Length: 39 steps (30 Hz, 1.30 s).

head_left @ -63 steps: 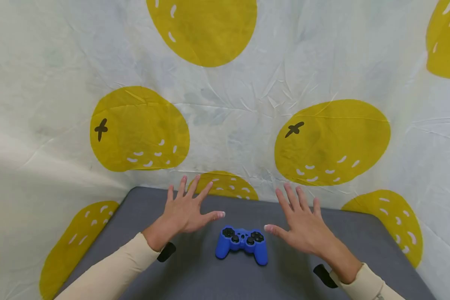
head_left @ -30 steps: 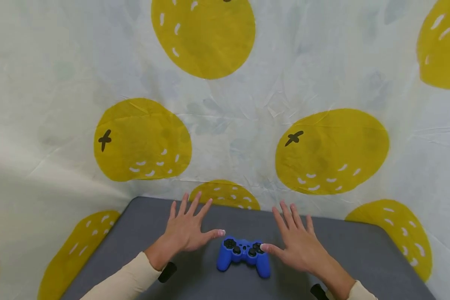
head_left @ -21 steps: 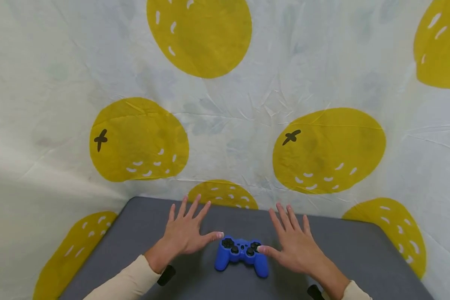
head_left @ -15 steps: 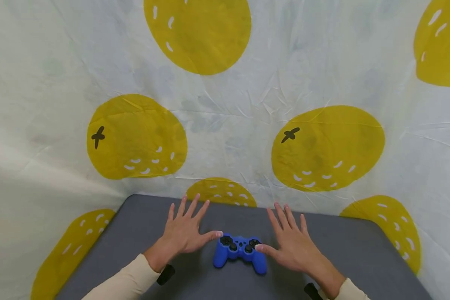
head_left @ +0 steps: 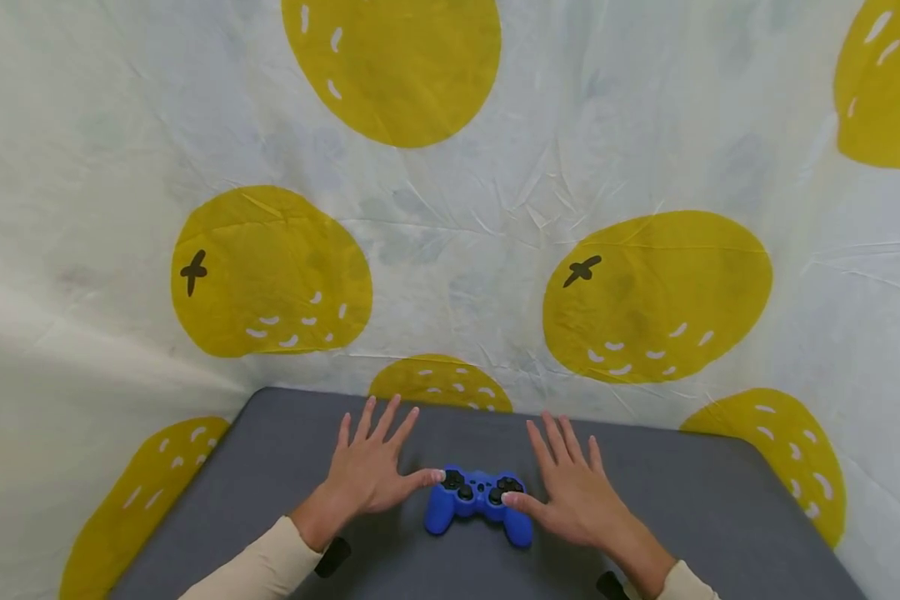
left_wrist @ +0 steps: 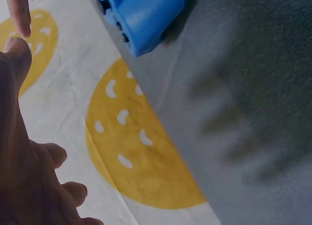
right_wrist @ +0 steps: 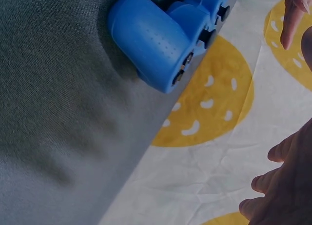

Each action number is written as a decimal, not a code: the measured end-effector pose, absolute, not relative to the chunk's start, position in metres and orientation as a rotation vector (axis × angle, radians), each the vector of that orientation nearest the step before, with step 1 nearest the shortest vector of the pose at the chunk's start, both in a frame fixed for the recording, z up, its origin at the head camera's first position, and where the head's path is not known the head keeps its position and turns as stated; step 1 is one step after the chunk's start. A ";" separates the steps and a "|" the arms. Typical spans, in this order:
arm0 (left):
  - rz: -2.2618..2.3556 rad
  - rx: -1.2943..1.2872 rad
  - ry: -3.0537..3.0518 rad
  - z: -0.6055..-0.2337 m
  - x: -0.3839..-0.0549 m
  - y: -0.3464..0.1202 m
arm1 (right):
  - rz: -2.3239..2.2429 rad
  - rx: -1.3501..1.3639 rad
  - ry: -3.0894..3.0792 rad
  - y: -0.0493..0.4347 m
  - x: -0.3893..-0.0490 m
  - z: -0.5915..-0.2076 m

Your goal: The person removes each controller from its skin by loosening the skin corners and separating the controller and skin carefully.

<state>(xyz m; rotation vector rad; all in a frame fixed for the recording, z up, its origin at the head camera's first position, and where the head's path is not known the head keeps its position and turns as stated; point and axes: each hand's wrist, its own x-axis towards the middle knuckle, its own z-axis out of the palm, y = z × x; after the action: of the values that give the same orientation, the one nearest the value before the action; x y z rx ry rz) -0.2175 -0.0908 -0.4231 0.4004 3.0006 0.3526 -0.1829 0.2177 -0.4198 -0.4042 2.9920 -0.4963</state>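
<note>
A blue game controller point(head_left: 482, 500) with black sticks and buttons lies on the grey table, grips toward me. My left hand point(head_left: 367, 471) hovers on its left with fingers spread, the thumb tip overlapping the controller's left button pad in the head view. On the other side my right hand point(head_left: 581, 496) is held out flat, its thumb overlapping the right stick area. Both wrist views show the hands raised over the table, casting shadows. In the left wrist view one controller grip point(left_wrist: 151, 20) shows; the right wrist view shows the other grip point(right_wrist: 148, 40).
The grey table point(head_left: 292, 425) ends at a white cloth point(head_left: 457, 292) printed with yellow fruit, hanging behind and at both sides. A small black device point(head_left: 333, 557) sits at the left wrist, another black device point(head_left: 611, 585) at the right.
Both hands have come closer together over the controller, the right one moving left until its thumb overlaps the controller. The head view has tilted slightly. The controller stays on the table.
</note>
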 end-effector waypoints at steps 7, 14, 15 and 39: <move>0.393 0.419 3.013 -0.432 -0.221 -0.090 | -0.501 -0.405 2.982 0.215 -0.188 -0.422; 0.382 0.408 3.005 -0.439 -0.219 -0.093 | -0.503 -0.401 2.979 0.210 -0.187 -0.433; 0.383 0.409 3.004 -0.441 -0.219 -0.093 | -0.503 -0.399 2.983 0.210 -0.186 -0.434; 0.523 0.582 2.978 -0.472 -0.221 -0.091 | -0.692 -0.458 2.911 0.207 -0.181 -0.454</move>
<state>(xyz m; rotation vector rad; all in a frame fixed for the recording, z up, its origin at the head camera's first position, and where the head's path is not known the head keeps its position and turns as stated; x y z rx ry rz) -0.2209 -0.0912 -0.4717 0.5825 2.9779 0.5233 -0.1814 0.2074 -0.4539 -0.4579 2.9111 -0.6924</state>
